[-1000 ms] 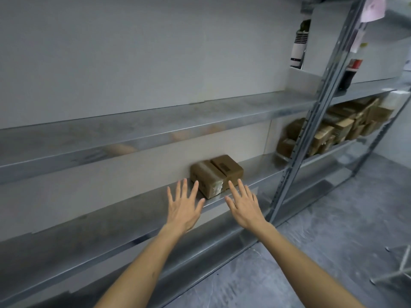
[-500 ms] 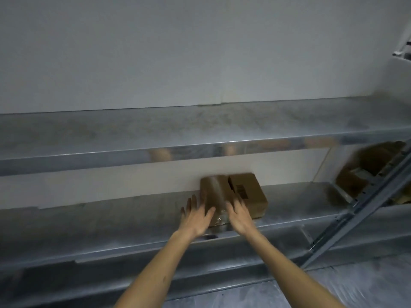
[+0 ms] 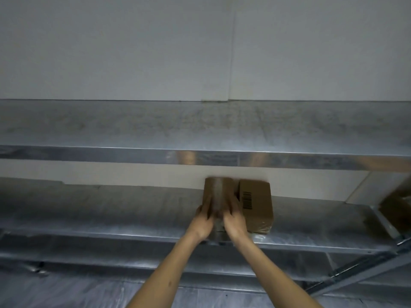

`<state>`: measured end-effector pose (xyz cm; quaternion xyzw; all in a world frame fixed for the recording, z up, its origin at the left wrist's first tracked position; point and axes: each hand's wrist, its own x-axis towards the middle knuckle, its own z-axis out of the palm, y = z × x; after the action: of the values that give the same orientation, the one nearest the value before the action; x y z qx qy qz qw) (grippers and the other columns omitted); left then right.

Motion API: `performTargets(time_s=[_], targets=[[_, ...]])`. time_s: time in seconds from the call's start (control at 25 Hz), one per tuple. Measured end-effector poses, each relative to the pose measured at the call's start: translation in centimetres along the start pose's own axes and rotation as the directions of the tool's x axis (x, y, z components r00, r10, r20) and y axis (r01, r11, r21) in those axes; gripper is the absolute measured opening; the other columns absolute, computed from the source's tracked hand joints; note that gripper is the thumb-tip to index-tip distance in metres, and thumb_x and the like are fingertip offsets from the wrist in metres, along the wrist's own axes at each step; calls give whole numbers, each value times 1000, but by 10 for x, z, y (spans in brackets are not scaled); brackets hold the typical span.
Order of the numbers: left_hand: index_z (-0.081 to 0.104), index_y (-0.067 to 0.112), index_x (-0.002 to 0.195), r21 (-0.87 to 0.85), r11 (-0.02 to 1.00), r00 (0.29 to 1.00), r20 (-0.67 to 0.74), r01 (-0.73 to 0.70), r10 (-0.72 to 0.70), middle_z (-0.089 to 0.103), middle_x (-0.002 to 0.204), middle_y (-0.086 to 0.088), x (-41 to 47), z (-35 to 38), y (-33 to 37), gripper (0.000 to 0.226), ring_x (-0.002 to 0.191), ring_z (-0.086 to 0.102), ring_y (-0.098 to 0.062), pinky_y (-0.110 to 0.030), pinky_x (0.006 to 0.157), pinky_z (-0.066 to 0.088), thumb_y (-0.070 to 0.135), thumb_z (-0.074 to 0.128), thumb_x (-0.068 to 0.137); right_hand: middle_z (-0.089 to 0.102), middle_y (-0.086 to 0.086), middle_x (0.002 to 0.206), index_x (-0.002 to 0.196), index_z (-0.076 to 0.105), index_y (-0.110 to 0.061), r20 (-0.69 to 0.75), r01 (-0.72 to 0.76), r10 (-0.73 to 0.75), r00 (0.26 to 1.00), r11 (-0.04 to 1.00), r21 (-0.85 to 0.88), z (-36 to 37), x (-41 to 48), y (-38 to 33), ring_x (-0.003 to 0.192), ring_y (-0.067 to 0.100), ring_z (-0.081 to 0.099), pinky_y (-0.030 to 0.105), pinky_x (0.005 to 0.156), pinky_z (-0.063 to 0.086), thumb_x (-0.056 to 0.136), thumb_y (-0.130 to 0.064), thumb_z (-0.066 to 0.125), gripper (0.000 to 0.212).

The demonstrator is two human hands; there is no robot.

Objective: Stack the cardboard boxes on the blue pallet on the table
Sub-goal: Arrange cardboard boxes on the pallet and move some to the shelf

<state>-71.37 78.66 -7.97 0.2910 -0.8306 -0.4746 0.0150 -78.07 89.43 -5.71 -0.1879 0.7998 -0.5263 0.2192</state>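
Two small cardboard boxes sit side by side on a metal shelf. The left box has clear tape along its top. My left hand grips its left side and my right hand grips its right side, fingers reaching along the box. The right box carries a black barcode and stands untouched, right against my right hand. No blue pallet or table is in view.
A second metal shelf runs above, close over the boxes. More cardboard boxes show at the far right past a shelf upright. A lower shelf edge and grey floor lie below.
Both hands have gone from spread open in front of the shelf to gripping the left box on its two sides. The view has swung to face the shelf squarely.
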Motion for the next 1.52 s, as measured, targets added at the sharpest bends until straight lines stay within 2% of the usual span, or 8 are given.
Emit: performTargets(time_s=[0.2,0.36,0.48,0.68,0.92,1.28,1.44,1.52], targets=[[25,33,157,-97,994,997,-58,40,-46,47,151,-5,-15,-7,-10,54,133,50,-22,-20,97,38,36,41,106,52,14,144,156,21,-36,114,-123,131,985,989,-80,7,17,6,85,19,60,33,82,46,106,-34,35,52],[35,29,153,-190,980,986,-139,63,-90,45,152,3,-41,-33,-30,49,139,43,-17,-23,109,34,25,44,105,53,6,145,153,30,-35,158,-84,90,983,996,-44,26,12,4,121,27,58,33,100,45,104,-33,43,51],[46,25,148,-258,965,956,-272,39,-112,49,149,2,-64,-68,-48,43,139,43,-15,-34,118,32,22,45,105,59,4,134,149,39,-35,212,-2,-7,977,999,40,61,-5,-14,118,22,59,30,98,44,102,-30,48,48],[54,46,133,-346,938,871,-460,0,-170,51,133,1,-130,-140,-84,33,121,50,-1,-9,99,35,30,48,104,44,5,147,147,43,-35,341,40,-81,937,991,125,140,-39,-65,134,23,45,46,115,35,103,-31,48,45],[49,58,126,-452,891,781,-566,-28,-263,44,135,7,-241,-242,-147,36,123,46,-1,-12,94,37,30,46,105,38,2,135,142,48,-37,486,194,-242,840,970,148,265,-113,-132,122,21,47,45,111,39,103,-29,48,40],[46,41,143,-506,860,555,-736,-71,-388,37,144,5,-434,-378,-255,40,127,44,-8,-29,110,42,26,46,105,45,9,145,141,49,-34,742,271,-369,560,928,257,476,-257,-222,126,24,52,46,107,44,101,-23,53,41],[44,40,146,-519,851,447,-782,-78,-435,37,145,8,-502,-430,-293,41,127,44,-6,-24,106,42,31,46,105,43,2,141,139,49,-42,817,235,-359,451,931,279,551,-318,-259,116,16,55,27,82,54,102,-30,52,39],[43,40,146,-520,850,401,-799,-84,-449,37,147,9,-527,-453,-311,42,133,43,-8,-29,111,40,31,46,105,45,4,142,137,50,-42,845,233,-360,396,929,287,585,-340,-276,118,17,56,36,95,53,101,-28,52,38]])
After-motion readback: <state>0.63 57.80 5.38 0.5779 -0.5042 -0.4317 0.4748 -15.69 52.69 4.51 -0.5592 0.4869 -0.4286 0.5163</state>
